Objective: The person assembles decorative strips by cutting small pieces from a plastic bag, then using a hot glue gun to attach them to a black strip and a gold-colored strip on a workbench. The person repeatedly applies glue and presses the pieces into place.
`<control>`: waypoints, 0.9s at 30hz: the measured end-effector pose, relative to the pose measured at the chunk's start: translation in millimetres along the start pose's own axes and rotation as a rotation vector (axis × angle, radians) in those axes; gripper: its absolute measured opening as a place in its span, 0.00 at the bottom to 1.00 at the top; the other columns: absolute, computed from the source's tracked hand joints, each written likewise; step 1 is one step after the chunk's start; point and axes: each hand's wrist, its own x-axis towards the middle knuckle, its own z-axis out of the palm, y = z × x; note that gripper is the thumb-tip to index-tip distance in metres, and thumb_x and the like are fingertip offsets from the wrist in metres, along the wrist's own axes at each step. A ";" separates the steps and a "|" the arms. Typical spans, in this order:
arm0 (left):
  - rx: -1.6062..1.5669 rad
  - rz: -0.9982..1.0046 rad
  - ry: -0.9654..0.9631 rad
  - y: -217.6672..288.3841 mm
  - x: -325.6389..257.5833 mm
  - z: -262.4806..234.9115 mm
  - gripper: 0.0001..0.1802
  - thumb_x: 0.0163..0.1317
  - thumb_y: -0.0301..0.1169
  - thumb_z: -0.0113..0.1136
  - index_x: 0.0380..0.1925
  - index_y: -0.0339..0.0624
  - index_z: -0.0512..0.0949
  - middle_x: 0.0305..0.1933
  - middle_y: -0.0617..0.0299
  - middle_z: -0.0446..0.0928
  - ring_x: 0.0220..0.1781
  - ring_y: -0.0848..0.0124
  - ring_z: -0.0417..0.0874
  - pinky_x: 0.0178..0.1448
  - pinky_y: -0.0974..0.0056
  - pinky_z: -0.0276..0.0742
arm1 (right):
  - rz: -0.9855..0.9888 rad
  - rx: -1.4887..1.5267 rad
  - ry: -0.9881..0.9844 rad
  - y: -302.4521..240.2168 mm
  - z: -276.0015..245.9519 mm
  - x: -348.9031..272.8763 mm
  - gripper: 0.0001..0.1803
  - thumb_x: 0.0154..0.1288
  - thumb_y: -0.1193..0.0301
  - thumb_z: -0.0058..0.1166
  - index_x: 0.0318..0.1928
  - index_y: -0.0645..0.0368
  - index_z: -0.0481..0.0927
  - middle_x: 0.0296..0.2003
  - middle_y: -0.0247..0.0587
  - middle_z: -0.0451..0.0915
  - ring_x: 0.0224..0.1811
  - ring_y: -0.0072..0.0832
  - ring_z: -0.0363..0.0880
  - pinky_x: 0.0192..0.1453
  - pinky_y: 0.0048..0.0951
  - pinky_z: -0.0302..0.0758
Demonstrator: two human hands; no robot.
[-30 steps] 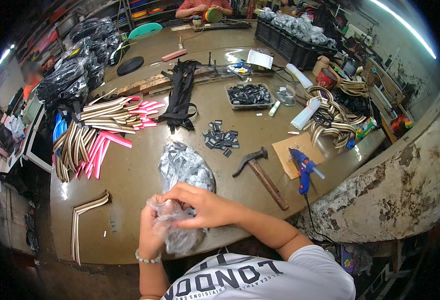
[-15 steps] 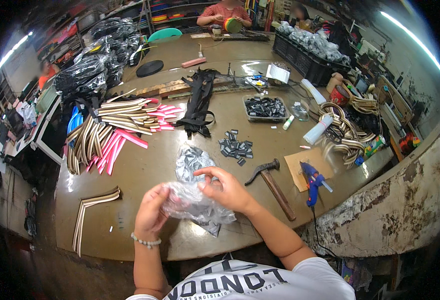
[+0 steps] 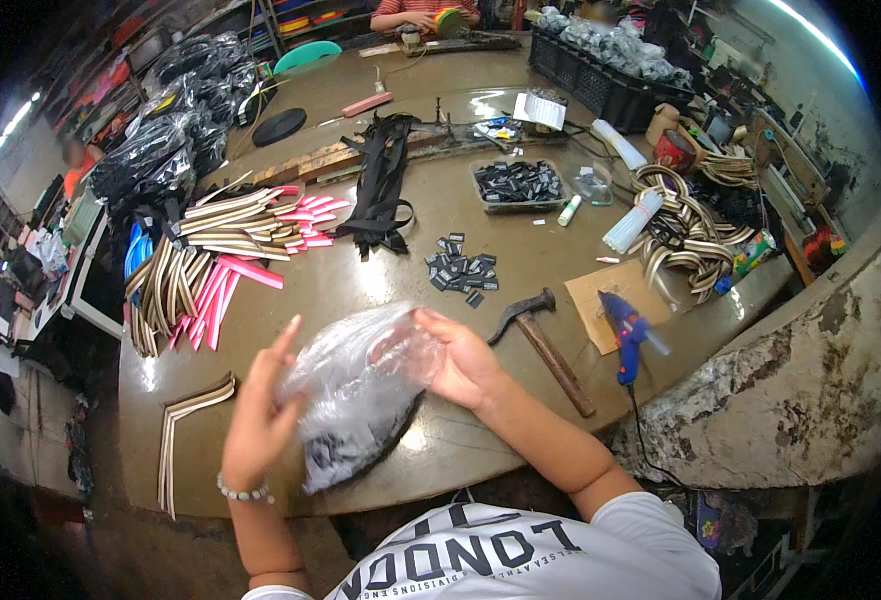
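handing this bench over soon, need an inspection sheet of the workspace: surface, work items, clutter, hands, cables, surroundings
Surface: glossy brown tabletop
Work items: clear plastic bag, dark contents at lower end
Clutter: small black pieces, loose and in a clear tub; hammer; glue gun partly over cardboard
Hands: right hand grips the bag's edge; left hand open, blurred, contact unclear
Cables: black cord from glue gun hangs past tabletop's edge
Surroundings: black crate, far right; person in striped top opposite

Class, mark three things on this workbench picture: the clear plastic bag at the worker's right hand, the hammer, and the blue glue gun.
Clear plastic bag [image 3: 357,384]: head view, on its crumpled side.
Hammer [image 3: 549,355]: head view, on its handle.
Blue glue gun [image 3: 630,333]: head view, on its body.
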 end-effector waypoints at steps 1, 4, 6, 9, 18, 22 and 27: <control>0.033 -0.147 -0.006 -8.8 -1.5 -8.2 0.28 0.57 0.21 0.56 0.60 0.35 0.66 0.44 0.62 0.71 0.39 0.75 0.75 0.38 0.70 0.70 | 0.032 0.105 -0.077 -2.0 1.8 -1.2 0.13 0.74 0.67 0.42 0.51 0.62 0.72 0.36 0.45 0.80 0.48 0.35 0.81 0.52 0.43 0.80; -0.029 -0.496 0.176 -32.8 -9.8 -27.5 0.15 0.63 0.25 0.51 0.49 0.35 0.75 0.37 0.63 0.76 0.37 0.78 0.75 0.36 0.69 0.70 | 0.287 0.319 -0.518 -5.6 9.9 -6.4 0.18 0.72 0.67 0.45 0.57 0.65 0.70 0.40 0.46 0.81 0.46 0.32 0.81 0.53 0.39 0.78; -0.454 -0.444 0.395 -46.0 -12.5 -33.4 0.12 0.69 0.29 0.48 0.47 0.35 0.76 0.41 0.61 0.79 0.41 0.76 0.78 0.42 0.69 0.74 | 0.316 -0.083 -0.467 -2.0 14.1 -9.3 0.19 0.71 0.69 0.47 0.58 0.65 0.70 0.40 0.42 0.82 0.42 0.27 0.81 0.52 0.33 0.77; -1.631 -0.496 0.487 -61.5 -7.1 -28.3 0.20 0.71 0.32 0.47 0.60 0.39 0.68 0.46 0.56 0.80 0.48 0.64 0.81 0.56 0.55 0.77 | -0.009 -1.083 -0.127 12.4 10.7 -8.7 0.18 0.69 0.70 0.51 0.56 0.65 0.74 0.39 0.35 0.82 0.38 0.21 0.78 0.48 0.25 0.75; -1.203 -0.322 0.427 -61.6 -8.1 4.9 0.25 0.58 0.24 0.59 0.57 0.38 0.68 0.45 0.62 0.78 0.41 0.73 0.81 0.46 0.66 0.79 | -0.133 -0.224 0.143 -3.1 -36.4 30.8 0.17 0.71 0.74 0.42 0.58 0.62 0.71 0.51 0.43 0.78 0.50 0.29 0.78 0.52 0.32 0.76; -1.034 -0.522 0.272 -53.4 -28.8 16.5 0.34 0.54 0.20 0.62 0.62 0.35 0.63 0.46 0.59 0.77 0.42 0.77 0.77 0.45 0.74 0.73 | -0.071 -0.768 -0.240 -45.0 -21.6 15.2 0.29 0.63 0.66 0.57 0.62 0.62 0.67 0.59 0.46 0.73 0.61 0.37 0.72 0.62 0.42 0.71; -1.079 -0.360 0.311 -55.0 -41.9 27.0 0.37 0.60 0.28 0.62 0.68 0.38 0.56 0.57 0.54 0.70 0.51 0.70 0.76 0.54 0.68 0.74 | -0.562 -1.017 -0.368 -134.4 -18.7 -21.5 0.34 0.57 0.70 0.65 0.63 0.63 0.68 0.61 0.45 0.72 0.63 0.36 0.70 0.58 0.38 0.76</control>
